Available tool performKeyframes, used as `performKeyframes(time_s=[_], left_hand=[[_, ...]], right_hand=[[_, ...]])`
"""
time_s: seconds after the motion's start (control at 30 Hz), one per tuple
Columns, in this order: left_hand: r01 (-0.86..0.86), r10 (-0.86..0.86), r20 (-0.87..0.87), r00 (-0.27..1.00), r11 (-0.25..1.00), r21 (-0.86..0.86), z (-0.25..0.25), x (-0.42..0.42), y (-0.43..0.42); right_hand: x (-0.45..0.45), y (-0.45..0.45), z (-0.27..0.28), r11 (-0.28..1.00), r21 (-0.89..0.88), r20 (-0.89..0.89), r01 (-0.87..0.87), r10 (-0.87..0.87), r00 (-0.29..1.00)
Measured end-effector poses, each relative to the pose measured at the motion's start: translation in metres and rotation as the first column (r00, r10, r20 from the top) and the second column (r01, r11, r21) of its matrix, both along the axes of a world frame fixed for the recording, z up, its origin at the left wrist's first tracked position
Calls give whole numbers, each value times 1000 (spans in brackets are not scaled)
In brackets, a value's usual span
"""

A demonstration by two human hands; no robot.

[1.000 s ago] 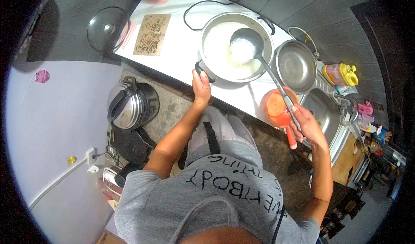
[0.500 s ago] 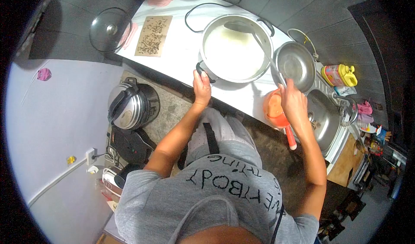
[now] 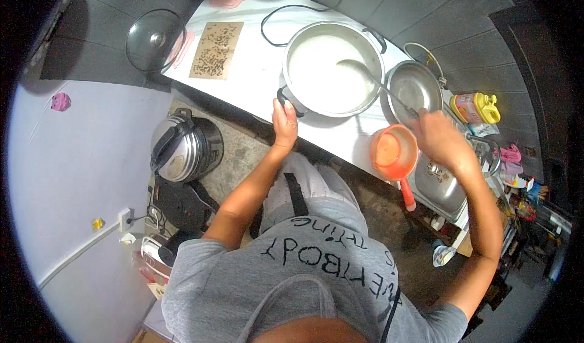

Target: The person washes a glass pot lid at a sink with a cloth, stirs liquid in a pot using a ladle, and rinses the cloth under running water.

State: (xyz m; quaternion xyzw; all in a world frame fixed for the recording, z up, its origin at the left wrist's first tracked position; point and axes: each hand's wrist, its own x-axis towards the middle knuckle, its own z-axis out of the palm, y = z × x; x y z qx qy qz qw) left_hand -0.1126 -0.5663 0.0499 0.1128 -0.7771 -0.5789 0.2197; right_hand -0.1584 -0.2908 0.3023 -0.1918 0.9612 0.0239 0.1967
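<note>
A large metal pot [image 3: 381,69] filled with white liquid [image 3: 322,78] sits on the white counter. My left hand [image 3: 284,124] is closed on the pot's black near-side handle [image 3: 295,105]. In my right hand [image 3: 447,139] is the end of a long metal ladle [image 3: 392,96], whose head lies partly sunk in the liquid. That hand is raised above the sink side, to the right of an orange dipper [image 3: 396,151] with a long handle. Behind the ladle's handle stands an empty metal pan [image 3: 420,84].
A metal sink [image 3: 447,191] and a yellow jug [image 3: 474,107] are at the right. A speckled brown card [image 3: 216,50] lies left of the pot, near a glass lid [image 3: 156,41]. A multicooker [image 3: 185,145] stands below the counter at left.
My right hand has moved right and outward, drawing the ladle's head from the pot's far side toward its right side. My left hand stays on the pot handle.
</note>
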Motion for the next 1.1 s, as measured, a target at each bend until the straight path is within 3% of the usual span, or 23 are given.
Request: performKeyframes(time_s=[0.03, 0.07, 0.1, 0.17, 0.23, 0.3, 0.33, 0.37, 0.43, 0.5, 0.57, 0.7, 1.1], left_hand=[[1, -1, -1, 1000, 1000, 2, 1, 0, 0], [9, -9, -1, 1000, 1000, 7, 1, 0, 0], [17, -17, -2, 1000, 1000, 12, 2, 0, -1], [35, -35, 18, 999, 999, 29, -5, 1, -2], [49, -50, 38, 998, 998, 45, -13, 2, -4], [37, -37, 52, 998, 999, 9, -16, 1, -4], [33, -34, 51, 998, 999, 9, -15, 1, -4], [32, -32, 46, 998, 999, 10, -8, 1, -3], [22, -22, 39, 999, 1000, 7, -5, 0, -3], [21, -20, 67, 998, 1000, -16, -8, 0, -4], [21, -20, 27, 999, 999, -40, -11, 0, -5], [19, -18, 43, 999, 1000, -16, -14, 1, -4], [30, -30, 45, 999, 1000, 10, -8, 1, -2]], right_hand=[[-6, 6, 0, 990, -89, 2, -111, 112, 994], [-15, -23, 37, 981, -4, 362, 194, -179, 915], [-21, -24, 36, 981, -2, 362, 194, -180, 915], [-32, -24, 36, 937, 82, 568, 341, -325, 756], [-35, -21, 24, 928, 59, 645, 369, -317, 695], [-32, -12, -8, 773, -51, 835, 632, -315, 452], [-25, -12, -21, 675, -128, 893, 727, -240, 380], [-18, -12, -32, 677, -128, 894, 725, -238, 380], [-8, -13, -50, 452, -137, 956, 882, -172, 237], [2, -14, -59, 439, -161, 953, 884, -164, 255], [12, -18, -60, 334, -237, 943, 912, -146, 299], [17, -14, -56, 309, -328, 910, 893, -152, 387], [31, 4, -45, 172, -346, 897, 922, -228, 379]])
